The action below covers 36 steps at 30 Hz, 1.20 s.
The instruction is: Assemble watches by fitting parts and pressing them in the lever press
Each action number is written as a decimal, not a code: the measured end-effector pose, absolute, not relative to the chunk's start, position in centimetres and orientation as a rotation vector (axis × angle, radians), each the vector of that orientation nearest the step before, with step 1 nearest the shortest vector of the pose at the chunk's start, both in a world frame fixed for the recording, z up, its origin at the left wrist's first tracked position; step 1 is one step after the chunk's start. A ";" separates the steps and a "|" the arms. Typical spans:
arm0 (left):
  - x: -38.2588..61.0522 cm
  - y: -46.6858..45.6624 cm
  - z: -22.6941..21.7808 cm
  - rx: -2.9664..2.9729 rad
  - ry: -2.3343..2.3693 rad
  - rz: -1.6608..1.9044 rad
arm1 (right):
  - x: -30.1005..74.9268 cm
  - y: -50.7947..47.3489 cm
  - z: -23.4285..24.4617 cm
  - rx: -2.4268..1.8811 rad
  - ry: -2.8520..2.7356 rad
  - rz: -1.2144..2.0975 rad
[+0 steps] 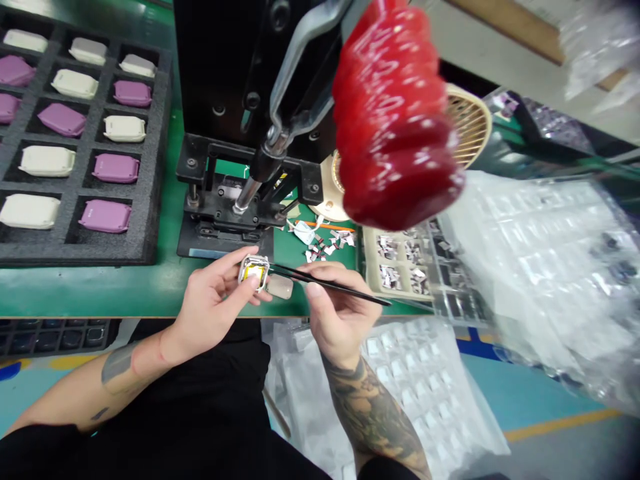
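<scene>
My left hand [213, 300] pinches a small square metal-rimmed case [253, 271] with a yellow part inside, held just above the green bench edge. My right hand [333, 310] grips black tweezers [330, 285], whose tips reach left to the case. A small beige piece [280, 287] lies under the tweezers, next to my right thumb. Both hands sit directly in front of the black hand press [240, 193].
A black foam tray [150, 167] of purple and cream cases fills the left. The press lever's red knob [395, 113] looms at top centre. Paper scraps [327, 243], a beige compartment tray [373, 267], clear blister trays [540, 260] and a small fan [467, 123] are to the right.
</scene>
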<state>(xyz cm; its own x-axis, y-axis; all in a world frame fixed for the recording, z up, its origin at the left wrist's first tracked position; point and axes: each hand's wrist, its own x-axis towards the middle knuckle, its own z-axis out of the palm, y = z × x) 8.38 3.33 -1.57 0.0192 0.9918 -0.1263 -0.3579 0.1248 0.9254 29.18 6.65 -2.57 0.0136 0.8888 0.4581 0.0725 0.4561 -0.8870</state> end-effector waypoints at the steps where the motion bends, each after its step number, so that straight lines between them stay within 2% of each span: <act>1: 8.3 3.4 -1.5 0.826 0.981 1.267 | 29.0 6.6 -2.9 -0.933 -1.406 0.843; 7: 7.5 4.0 -1.2 0.636 1.007 1.228 | 29.6 5.7 -1.9 -0.781 -1.351 1.006; 12: 7.7 3.0 -1.7 0.820 1.117 1.225 | 37.3 6.7 5.3 -0.611 -1.530 0.892; 15: 7.9 2.4 -1.7 0.916 1.138 1.177 | 44.2 9.2 9.6 -0.793 -1.603 0.706; 17: 7.9 2.2 -1.6 0.954 1.136 1.141 | 47.6 11.4 10.7 -1.044 -1.402 0.233; 19: 7.9 2.2 -1.5 0.986 1.130 1.095 | 48.7 12.8 10.0 -1.186 -1.237 -0.133; 21: 7.6 2.2 -1.5 1.010 1.133 1.049 | 47.6 12.8 8.2 -1.237 -1.275 -0.307; 29: 6.5 2.2 -2.4 1.235 1.154 1.043 | 38.4 7.0 -0.1 -1.160 -2.267 -0.590; 33: 6.7 1.9 -2.7 1.309 1.205 1.070 | 38.2 6.7 -1.5 -1.289 -2.542 -0.554; 36: 6.7 1.8 -2.7 1.274 1.184 1.114 | 39.7 7.0 -1.3 -1.336 -2.497 -0.562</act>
